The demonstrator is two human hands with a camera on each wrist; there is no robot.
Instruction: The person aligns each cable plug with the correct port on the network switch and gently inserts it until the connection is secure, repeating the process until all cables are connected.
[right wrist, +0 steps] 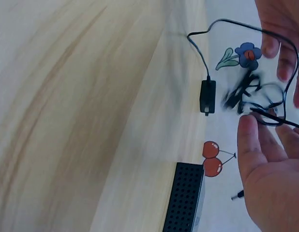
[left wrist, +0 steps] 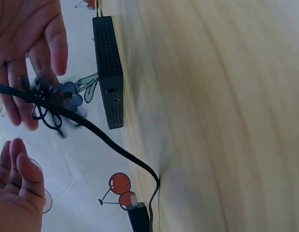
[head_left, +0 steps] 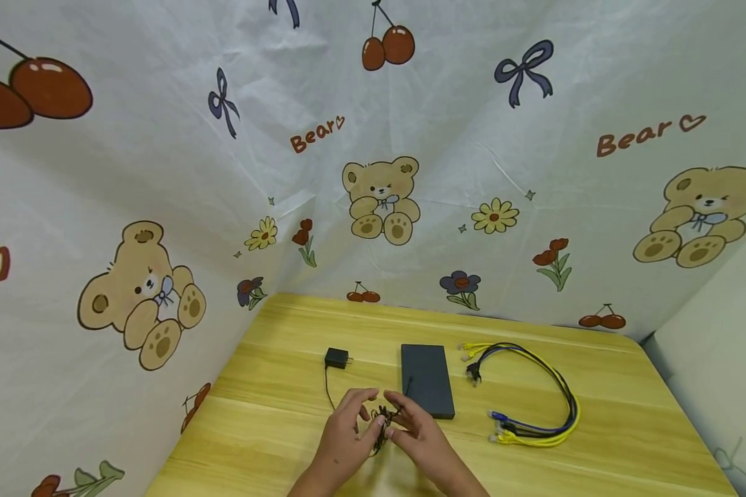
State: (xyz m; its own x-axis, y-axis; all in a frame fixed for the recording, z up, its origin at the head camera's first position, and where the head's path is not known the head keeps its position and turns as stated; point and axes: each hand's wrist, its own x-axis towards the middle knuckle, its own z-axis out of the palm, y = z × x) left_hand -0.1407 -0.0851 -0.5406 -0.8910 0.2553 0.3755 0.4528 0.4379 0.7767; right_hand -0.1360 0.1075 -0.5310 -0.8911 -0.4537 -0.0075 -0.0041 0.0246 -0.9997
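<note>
A bunched black power cord (head_left: 383,420) hangs between the two hands, above the near part of the table. My right hand (head_left: 418,431) holds the bundle at its fingertips, and the bundle looks blurred in the wrist views. Across from it, my left hand (head_left: 347,436) has its fingers loosely bent, with a gap to the bundle in the left wrist view. From the bundle the cord runs to a black plug adapter (head_left: 336,357) on the table at the left. The cord's small barrel plug (right wrist: 238,195) sticks out past my right hand.
A flat black box (head_left: 427,381) with perforated sides lies just beyond my right hand. Right of it, a curved bunch of yellow, blue and black network cables (head_left: 568,397) lies on the wooden table (head_left: 634,414). A bear-printed cloth (head_left: 447,138) hangs behind and at the left.
</note>
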